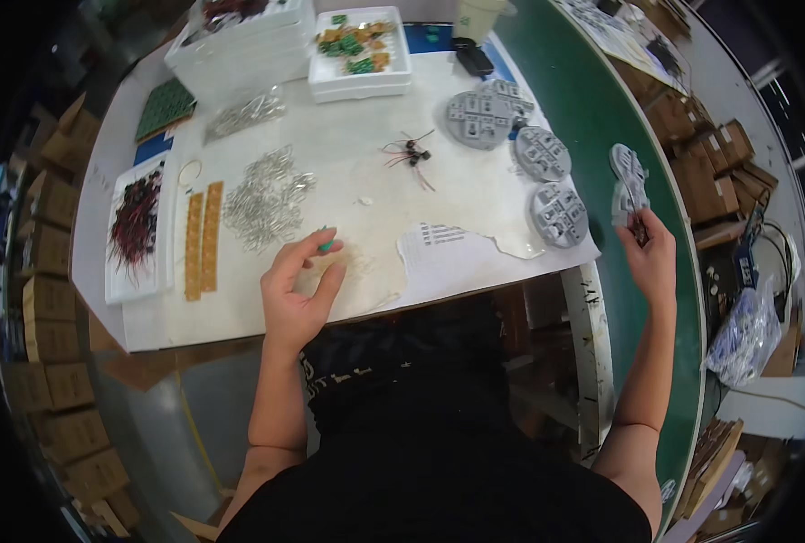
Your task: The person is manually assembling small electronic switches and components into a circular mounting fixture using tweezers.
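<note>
My left hand (296,291) hovers above the table's front edge, thumb and fingers apart. A small green piece (327,245) shows at its fingertips; whether it is a loose part or a fingertip cover is unclear. Far to the right, my right hand (651,258) pinches the near end of a grey round part (628,197) on the green belt. Something small and dark shows between those fingers, too small to name. Grey discs with small compartments (560,214) stand along the table's right side. Small black components with red and black wires (411,152) lie mid-table.
Left on the table are a heap of metal clips (267,197), orange board strips (210,237) and a white tray of wired components (138,224). Behind stand a foam tray of small boards (360,89) and a cup (478,20). The green belt (592,109) runs along the right.
</note>
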The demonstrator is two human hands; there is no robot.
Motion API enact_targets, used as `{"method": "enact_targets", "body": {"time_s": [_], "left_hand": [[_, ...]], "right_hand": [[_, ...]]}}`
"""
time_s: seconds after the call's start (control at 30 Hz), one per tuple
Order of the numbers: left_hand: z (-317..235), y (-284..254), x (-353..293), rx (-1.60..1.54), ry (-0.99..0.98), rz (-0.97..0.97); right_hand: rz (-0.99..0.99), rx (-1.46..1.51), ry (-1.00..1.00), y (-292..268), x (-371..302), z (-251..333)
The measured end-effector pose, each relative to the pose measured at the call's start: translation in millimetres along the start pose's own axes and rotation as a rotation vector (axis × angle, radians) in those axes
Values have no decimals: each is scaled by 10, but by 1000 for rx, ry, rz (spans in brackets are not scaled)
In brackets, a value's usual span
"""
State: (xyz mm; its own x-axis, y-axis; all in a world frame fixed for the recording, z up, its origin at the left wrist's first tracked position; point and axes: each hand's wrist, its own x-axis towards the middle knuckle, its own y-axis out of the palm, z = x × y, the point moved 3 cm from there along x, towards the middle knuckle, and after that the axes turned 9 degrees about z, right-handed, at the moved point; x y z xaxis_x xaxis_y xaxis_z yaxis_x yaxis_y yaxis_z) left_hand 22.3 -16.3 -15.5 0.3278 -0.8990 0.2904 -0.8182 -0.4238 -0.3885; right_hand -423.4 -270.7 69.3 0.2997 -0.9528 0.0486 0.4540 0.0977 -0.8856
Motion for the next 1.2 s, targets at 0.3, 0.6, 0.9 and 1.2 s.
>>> {"method": "enact_targets", "body": {"time_s": [0.3,0.6,0.9,1.2], "left_hand": [[-192,11,64,182,101,139],[-261,71,-16,503,33,124],[-151,-5,-26,385,97,198],[-242,9,107,266,73,252]], "right_hand": [[576,-193,-1000,1185,-102,2364],[597,194,-795,2086,809,3112],[497,95,-829,2623,764,3336],[514,282,-669,2319,703,3194]]}}
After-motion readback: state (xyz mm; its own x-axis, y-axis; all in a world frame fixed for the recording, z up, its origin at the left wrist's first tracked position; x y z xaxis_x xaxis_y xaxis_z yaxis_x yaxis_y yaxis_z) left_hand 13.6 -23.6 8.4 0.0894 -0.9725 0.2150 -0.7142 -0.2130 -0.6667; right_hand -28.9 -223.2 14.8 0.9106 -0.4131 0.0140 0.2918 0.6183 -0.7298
